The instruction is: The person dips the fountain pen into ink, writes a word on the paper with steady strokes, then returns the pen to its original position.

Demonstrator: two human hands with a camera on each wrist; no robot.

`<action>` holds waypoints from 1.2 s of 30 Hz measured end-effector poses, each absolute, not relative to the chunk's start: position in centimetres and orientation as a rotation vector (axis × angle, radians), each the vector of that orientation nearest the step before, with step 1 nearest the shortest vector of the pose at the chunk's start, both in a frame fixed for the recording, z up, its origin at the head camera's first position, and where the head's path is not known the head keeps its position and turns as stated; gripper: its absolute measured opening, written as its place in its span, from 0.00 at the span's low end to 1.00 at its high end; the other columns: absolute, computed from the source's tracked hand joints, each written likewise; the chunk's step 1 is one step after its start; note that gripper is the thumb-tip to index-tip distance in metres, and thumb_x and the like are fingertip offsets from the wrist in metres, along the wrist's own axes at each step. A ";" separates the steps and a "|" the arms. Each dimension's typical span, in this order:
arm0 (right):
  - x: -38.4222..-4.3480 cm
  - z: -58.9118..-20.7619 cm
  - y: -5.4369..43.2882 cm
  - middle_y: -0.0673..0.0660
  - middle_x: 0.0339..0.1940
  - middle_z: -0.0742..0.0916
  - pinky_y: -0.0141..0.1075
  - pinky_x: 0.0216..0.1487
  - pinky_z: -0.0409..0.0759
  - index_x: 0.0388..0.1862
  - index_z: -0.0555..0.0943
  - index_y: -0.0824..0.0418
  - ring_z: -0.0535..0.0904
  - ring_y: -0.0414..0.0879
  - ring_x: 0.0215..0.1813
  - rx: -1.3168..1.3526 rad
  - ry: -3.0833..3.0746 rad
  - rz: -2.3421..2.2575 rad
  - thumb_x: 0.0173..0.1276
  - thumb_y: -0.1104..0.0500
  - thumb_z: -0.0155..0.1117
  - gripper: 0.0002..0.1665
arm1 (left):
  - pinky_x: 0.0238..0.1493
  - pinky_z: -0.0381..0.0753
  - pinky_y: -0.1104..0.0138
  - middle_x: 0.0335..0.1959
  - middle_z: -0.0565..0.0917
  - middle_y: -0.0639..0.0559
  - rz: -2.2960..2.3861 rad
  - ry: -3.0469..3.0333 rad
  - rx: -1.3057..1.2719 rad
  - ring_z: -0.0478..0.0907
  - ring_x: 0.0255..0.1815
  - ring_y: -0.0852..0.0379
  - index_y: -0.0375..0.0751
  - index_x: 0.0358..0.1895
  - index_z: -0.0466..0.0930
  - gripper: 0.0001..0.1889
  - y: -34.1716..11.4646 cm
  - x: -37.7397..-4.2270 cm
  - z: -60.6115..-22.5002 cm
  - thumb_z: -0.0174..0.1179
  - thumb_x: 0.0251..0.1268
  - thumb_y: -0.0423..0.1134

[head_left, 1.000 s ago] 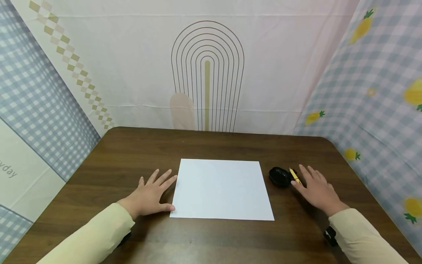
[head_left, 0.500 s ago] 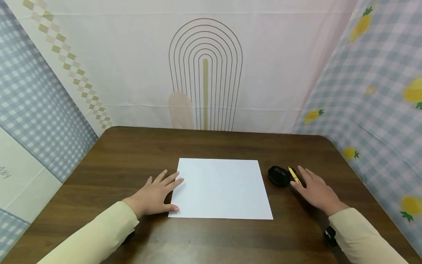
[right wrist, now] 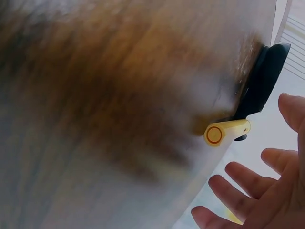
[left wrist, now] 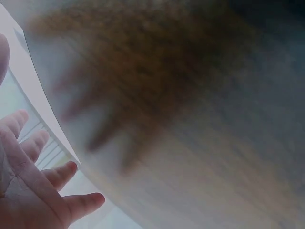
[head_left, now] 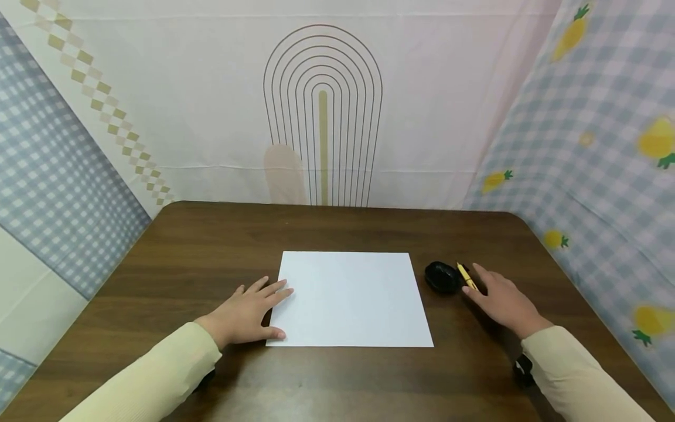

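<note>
In the head view a blank white sheet of paper [head_left: 350,299] lies flat on the brown wooden table. My left hand [head_left: 245,313] is spread over the sheet's left edge, with fingertips and thumb overlapping the paper. Its fingers also show spread in the left wrist view [left wrist: 33,176]. To the right of the sheet sits a shiny black rounded object [head_left: 442,278], with a slim yellow pen [head_left: 466,276] beside it. My right hand [head_left: 503,302] is by the pen, its thumb at the pen's near end. In the right wrist view its fingers [right wrist: 243,181] are parted and grip nothing.
The wooden table [head_left: 327,381] has rounded far corners. Behind it hangs a white cloth [head_left: 211,105] with an arch pattern. Blue checked cloth [head_left: 596,152] with pineapples covers the right side, and more checked cloth [head_left: 58,176] hangs at the left.
My left hand has moved right, from beside the paper's left edge to over it. My right hand stays by the pen. The whole head view has shifted slightly.
</note>
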State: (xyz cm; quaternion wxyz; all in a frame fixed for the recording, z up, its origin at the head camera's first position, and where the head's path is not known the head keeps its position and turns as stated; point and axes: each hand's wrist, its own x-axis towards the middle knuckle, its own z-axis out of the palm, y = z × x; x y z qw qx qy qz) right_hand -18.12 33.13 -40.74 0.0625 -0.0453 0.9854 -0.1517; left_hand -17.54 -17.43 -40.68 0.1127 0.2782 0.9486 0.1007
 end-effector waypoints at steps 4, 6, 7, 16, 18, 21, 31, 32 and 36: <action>-18.1 -40.7 33.2 0.82 0.66 0.65 0.69 0.57 0.63 0.74 0.54 0.73 0.60 0.79 0.64 -0.123 2.974 -0.449 0.73 0.37 0.49 0.49 | 0.62 0.52 0.31 0.76 0.58 0.49 0.293 2.751 0.793 0.49 0.76 0.36 0.54 0.74 0.61 0.45 -17.3 -17.7 -40.6 0.61 0.54 0.67; -18.0 -40.7 33.2 0.82 0.65 0.66 0.69 0.56 0.64 0.74 0.54 0.72 0.60 0.78 0.64 -0.113 2.970 -0.448 0.73 0.37 0.49 0.48 | 0.63 0.52 0.31 0.76 0.57 0.50 0.298 2.739 0.786 0.49 0.76 0.37 0.55 0.74 0.61 0.44 -17.3 -17.7 -40.6 0.61 0.54 0.67; -18.0 -40.7 33.2 0.82 0.65 0.66 0.69 0.55 0.64 0.74 0.55 0.72 0.61 0.79 0.63 -0.109 2.969 -0.445 0.73 0.37 0.50 0.48 | 0.63 0.52 0.31 0.76 0.58 0.50 0.301 2.735 0.785 0.49 0.76 0.37 0.55 0.74 0.61 0.44 -17.3 -17.7 -40.6 0.61 0.55 0.67; -18.2 -40.7 33.2 0.83 0.61 0.69 0.66 0.52 0.69 0.73 0.58 0.73 0.67 0.76 0.60 -0.074 2.932 -0.420 0.73 0.40 0.53 0.46 | 0.62 0.53 0.31 0.76 0.58 0.50 0.298 2.729 0.801 0.50 0.76 0.37 0.55 0.74 0.61 0.43 -17.2 -17.6 -40.7 0.61 0.56 0.65; -18.2 -40.6 33.2 0.83 0.61 0.70 0.66 0.52 0.70 0.72 0.58 0.74 0.68 0.76 0.60 -0.072 2.923 -0.423 0.73 0.41 0.53 0.45 | 0.62 0.53 0.31 0.76 0.58 0.50 0.295 2.729 0.807 0.50 0.76 0.37 0.56 0.74 0.61 0.42 -17.2 -17.6 -40.7 0.61 0.56 0.65; -18.3 -40.6 33.3 0.82 0.60 0.71 0.65 0.52 0.70 0.71 0.58 0.76 0.68 0.76 0.60 -0.070 2.912 -0.437 0.73 0.42 0.54 0.45 | 0.62 0.54 0.31 0.76 0.59 0.50 0.292 2.731 0.816 0.51 0.75 0.37 0.56 0.73 0.63 0.41 -17.2 -17.5 -40.8 0.62 0.56 0.65; -18.4 -40.7 33.5 0.79 0.60 0.73 0.62 0.51 0.72 0.69 0.62 0.77 0.72 0.72 0.59 -0.059 2.886 -0.470 0.72 0.45 0.57 0.42 | 0.62 0.55 0.32 0.76 0.60 0.50 0.267 2.731 0.821 0.51 0.75 0.37 0.56 0.72 0.66 0.39 -17.1 -17.5 -40.8 0.62 0.56 0.64; -18.4 -40.8 33.6 0.79 0.60 0.74 0.62 0.51 0.72 0.68 0.62 0.77 0.72 0.72 0.58 -0.057 2.886 -0.471 0.72 0.45 0.57 0.42 | 0.62 0.55 0.32 0.76 0.59 0.50 0.264 2.730 0.819 0.51 0.75 0.37 0.56 0.72 0.66 0.39 -17.1 -17.5 -40.8 0.62 0.56 0.64; -18.4 -41.0 33.6 0.78 0.58 0.76 0.60 0.49 0.73 0.67 0.63 0.77 0.74 0.71 0.56 -0.061 2.891 -0.482 0.71 0.48 0.58 0.40 | 0.62 0.55 0.32 0.76 0.59 0.50 0.257 2.725 0.816 0.51 0.75 0.37 0.56 0.72 0.66 0.39 -17.1 -17.5 -40.8 0.62 0.56 0.64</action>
